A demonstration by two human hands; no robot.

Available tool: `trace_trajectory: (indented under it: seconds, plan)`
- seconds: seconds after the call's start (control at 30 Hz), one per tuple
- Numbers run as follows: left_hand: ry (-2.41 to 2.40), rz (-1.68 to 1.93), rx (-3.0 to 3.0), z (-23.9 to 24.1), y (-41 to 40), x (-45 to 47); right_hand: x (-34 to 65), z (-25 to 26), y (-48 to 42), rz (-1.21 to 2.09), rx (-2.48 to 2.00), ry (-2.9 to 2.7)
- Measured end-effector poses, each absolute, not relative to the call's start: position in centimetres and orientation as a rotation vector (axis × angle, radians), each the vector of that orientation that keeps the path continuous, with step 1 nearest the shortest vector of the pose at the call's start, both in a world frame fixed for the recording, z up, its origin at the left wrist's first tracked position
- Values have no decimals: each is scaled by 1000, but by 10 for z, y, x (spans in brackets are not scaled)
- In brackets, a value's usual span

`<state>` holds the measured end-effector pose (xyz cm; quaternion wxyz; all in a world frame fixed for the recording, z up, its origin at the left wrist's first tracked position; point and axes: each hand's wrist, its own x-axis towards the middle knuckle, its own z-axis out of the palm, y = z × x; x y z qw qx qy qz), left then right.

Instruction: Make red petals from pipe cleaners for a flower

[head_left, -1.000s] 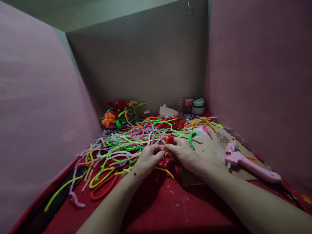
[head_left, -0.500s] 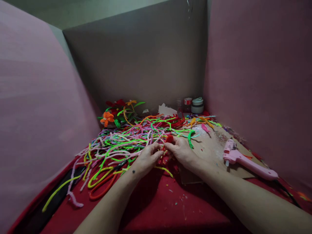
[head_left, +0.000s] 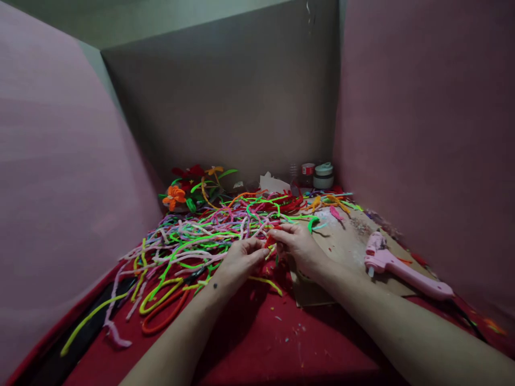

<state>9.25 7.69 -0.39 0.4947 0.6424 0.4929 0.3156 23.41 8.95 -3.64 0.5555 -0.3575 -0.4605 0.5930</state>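
Left hand (head_left: 241, 260) + right hand (head_left: 300, 246) meet over red surface (head_left: 281, 343), at near edge of pipe-cleaner pile (head_left: 189, 238). Both grips narrow, pinching small red piece (head_left: 270, 240) between fingertips. Step looks like twisting it; more twist needs firm pinch both sides. Glue gun (head_left: 398, 268) untouched on right

Red piece (head_left: 269, 240): mostly hidden inside the pinching grip of left hand (head_left: 241, 260) and right hand (head_left: 300, 247); shape cannot be told. Both forearms cut off at the near edge. Black tool (head_left: 198, 274) buried under pipe cleaners (head_left: 193, 236), kind unclear. Jars (head_left: 317, 175), far right: labels too small to read. Glue gun (head_left: 402, 271): cord lost in shadow, near right. Black strip (head_left: 56, 356), near left, cut by the edge.
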Motion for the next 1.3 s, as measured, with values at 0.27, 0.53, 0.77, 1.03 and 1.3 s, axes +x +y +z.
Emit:
trace_trajectory:
  seconds: [0.27,0.53,0.77,1.03,1.3]
  plan:
    - [1200,802,1565,-7,79,93,235,-34,87,1335,-859,-1142]
    - [1217,822,1618,-5,78,93,235,-31,87,1272,-895,-1111]
    - [1181,831,1616,-9,79,91,234,-27,83,1300,-861,-1096]
    - [1204,889,1689,-9,81,91,232,-36,88,1491,-830,-1054]
    - [1272,1035,2033,-19,77,92,229,-39,89,1498,-775,-1099]
